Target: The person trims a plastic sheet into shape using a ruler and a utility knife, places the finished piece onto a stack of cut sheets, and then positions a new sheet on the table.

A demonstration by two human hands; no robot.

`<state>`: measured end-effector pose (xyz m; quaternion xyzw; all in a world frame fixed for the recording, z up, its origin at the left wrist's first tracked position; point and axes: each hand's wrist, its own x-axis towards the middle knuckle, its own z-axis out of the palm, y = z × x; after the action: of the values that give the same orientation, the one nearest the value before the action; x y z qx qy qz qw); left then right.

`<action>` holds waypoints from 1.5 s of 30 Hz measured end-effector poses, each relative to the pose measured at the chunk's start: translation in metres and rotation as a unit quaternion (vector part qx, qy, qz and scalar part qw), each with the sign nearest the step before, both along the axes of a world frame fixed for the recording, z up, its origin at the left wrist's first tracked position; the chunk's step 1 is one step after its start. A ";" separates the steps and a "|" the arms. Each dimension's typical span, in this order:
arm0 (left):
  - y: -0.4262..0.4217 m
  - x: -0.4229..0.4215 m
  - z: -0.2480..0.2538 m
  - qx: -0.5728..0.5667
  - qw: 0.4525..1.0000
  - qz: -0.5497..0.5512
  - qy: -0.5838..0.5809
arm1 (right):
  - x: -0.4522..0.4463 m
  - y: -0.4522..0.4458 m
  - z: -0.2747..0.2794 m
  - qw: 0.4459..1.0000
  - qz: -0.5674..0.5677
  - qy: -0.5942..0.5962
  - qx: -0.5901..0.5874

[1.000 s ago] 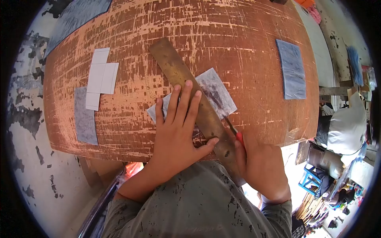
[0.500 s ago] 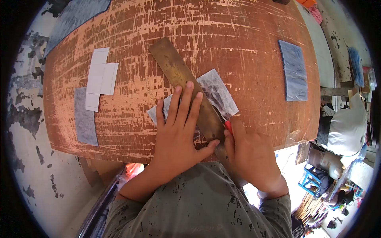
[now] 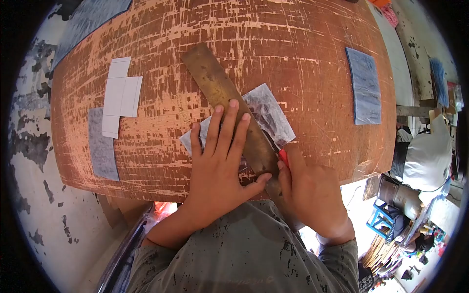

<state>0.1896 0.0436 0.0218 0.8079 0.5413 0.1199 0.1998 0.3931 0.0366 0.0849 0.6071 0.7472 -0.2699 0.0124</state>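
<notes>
Left hand (image 3: 215, 173) splayed on ruler (image 3: 214, 78), right hand (image 3: 313, 190) gripping knife (image 3: 284, 156)

Brassy ruler (image 3: 256, 141) — slanted, flat — across a mottled grey sheet (image 3: 271, 116); red-handled knife (image 3: 283, 157) alongside.

On the tabletop (image 3: 322, 97) here: centre, a flat bar (image 3: 210, 73) lying diagonally across a sheet (image 3: 272, 115); left, a paper template (image 3: 116, 97) overlapping a strip (image 3: 102, 156); right, a panel (image 3: 365, 88); upper left, a slip-cover (image 3: 93, 22).

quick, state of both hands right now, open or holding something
Left hand: open, fingers spread, resting on the ruler.
Right hand: closed, holding the knife.
</notes>
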 end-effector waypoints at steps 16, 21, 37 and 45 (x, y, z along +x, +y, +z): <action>0.000 0.001 0.002 0.001 1.000 0.000 0.009 | -0.003 -0.002 -0.001 0.999 0.024 -0.040 -0.003; -0.001 0.001 -0.001 0.007 1.000 0.001 0.010 | 0.004 -0.014 -0.002 0.998 0.033 -0.051 0.001; -0.002 0.000 0.001 0.015 1.000 0.001 0.000 | 0.027 -0.043 0.007 0.999 -0.040 -0.010 -0.010; -0.001 -0.008 0.005 -0.005 0.996 0.011 -0.092 | 0.059 -0.097 -0.009 0.988 -0.126 0.083 -0.025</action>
<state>0.1813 0.0430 0.0265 0.7863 0.5301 0.1938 0.2512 0.4523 -0.0603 0.0762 0.6713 0.6563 -0.3376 -0.0686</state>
